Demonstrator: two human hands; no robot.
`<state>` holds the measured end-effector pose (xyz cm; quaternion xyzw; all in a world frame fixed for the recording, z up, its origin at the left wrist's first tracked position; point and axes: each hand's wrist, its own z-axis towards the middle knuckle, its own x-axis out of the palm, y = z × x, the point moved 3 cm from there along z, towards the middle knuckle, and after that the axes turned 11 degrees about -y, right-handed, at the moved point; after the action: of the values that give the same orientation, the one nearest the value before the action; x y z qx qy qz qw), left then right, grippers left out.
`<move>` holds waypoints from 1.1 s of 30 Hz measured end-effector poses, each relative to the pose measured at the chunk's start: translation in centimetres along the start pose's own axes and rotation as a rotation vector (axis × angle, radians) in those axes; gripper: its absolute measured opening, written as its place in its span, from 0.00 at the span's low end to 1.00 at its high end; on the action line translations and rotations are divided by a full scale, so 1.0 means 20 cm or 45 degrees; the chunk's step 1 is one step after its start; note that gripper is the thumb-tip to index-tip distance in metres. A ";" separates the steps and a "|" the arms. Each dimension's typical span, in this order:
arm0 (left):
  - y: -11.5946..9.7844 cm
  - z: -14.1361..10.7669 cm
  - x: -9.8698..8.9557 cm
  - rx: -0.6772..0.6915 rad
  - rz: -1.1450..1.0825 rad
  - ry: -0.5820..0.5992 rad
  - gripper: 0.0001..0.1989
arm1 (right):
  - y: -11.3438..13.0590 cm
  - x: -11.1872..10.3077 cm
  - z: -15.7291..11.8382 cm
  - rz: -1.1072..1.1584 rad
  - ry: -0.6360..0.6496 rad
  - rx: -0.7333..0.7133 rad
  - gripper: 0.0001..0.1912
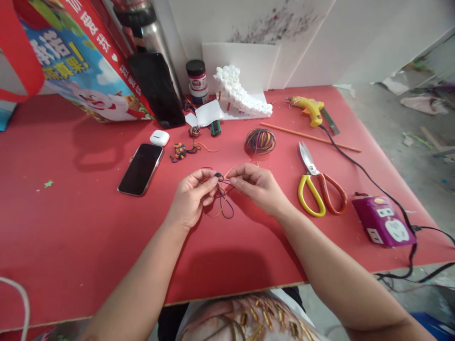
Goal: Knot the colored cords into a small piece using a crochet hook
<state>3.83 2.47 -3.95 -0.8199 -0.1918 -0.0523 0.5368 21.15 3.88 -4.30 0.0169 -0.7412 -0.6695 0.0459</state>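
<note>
Between thumb and forefinger my left hand (pixel 192 195) pinches a small dark knotted piece of cord (pixel 219 175). My right hand (pixel 259 187), just to the right of it, has its thumb and forefinger closed on thin cord strands that run to the knot. Loose orange and dark cord loops (pixel 226 203) hang below, between the two hands. Beyond my right hand lies a ball of multicoloured cord (pixel 260 141). Past my left hand sits a small knotted cord piece (pixel 180 151) in black, orange and green.
Scissors (pixel 313 182), a purple power socket (pixel 384 222) and a yellow glue gun (pixel 308 109) with its cable lie right. A phone (pixel 141 169), an earphone case (pixel 159 138) and an upright phone (pixel 158 90) are left. An orange stick (pixel 313 137) and white model (pixel 241 92) are behind.
</note>
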 end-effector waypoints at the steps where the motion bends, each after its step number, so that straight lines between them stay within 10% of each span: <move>1: 0.00 0.00 0.00 0.035 -0.010 -0.032 0.14 | 0.00 0.00 0.00 -0.035 0.014 -0.024 0.10; 19: 0.01 0.01 0.01 -0.133 -0.179 -0.084 0.10 | -0.03 0.08 -0.06 -0.558 0.338 -0.192 0.08; 27: 0.02 -0.02 0.01 0.267 0.157 -0.074 0.08 | 0.00 -0.01 0.00 -0.223 -0.123 -0.136 0.08; 33: 0.00 -0.05 0.04 0.587 0.477 -0.006 0.03 | 0.00 0.01 -0.01 0.024 -0.034 0.169 0.13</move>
<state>4.61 1.85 -3.32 -0.6976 -0.0451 0.0946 0.7088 20.88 3.62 -4.32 0.0039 -0.7846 -0.6186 0.0409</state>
